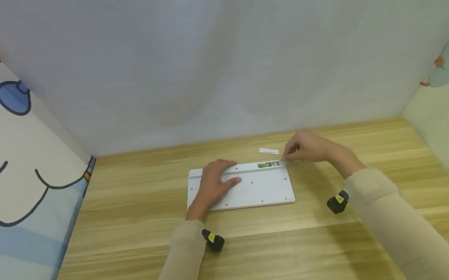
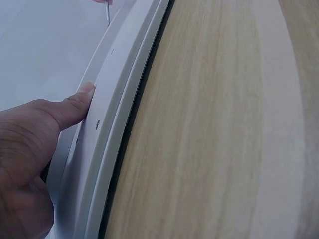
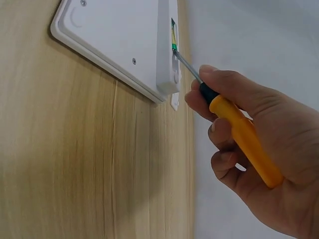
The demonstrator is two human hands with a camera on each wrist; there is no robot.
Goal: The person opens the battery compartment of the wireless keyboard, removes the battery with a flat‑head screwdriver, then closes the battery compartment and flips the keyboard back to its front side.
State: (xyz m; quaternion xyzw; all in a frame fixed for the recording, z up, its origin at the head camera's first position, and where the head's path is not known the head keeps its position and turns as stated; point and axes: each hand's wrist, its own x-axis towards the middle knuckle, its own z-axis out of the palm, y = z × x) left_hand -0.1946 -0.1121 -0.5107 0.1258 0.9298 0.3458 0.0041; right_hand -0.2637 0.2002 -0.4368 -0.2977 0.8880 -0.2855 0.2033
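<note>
A white keyboard-like panel (image 1: 247, 193) lies with its screwed underside up on the wooden table. In its raised back strip, near the right end, an uncovered slot holds a green battery (image 1: 265, 165). My left hand (image 1: 213, 187) rests on the panel's left part, thumb and fingers spread; the left wrist view shows its thumb against the white surface. My right hand (image 3: 264, 134) grips a screwdriver with a yellow and black handle (image 3: 246, 142), its metal tip in the slot at the end of the green battery (image 3: 174, 40).
A small white cover (image 1: 269, 151) lies on the table just behind the panel's right end. The table (image 1: 262, 255) meets a pale wall at the back. Patterned walls stand at both sides. A black wrist device (image 1: 213, 241) sits at each sleeve.
</note>
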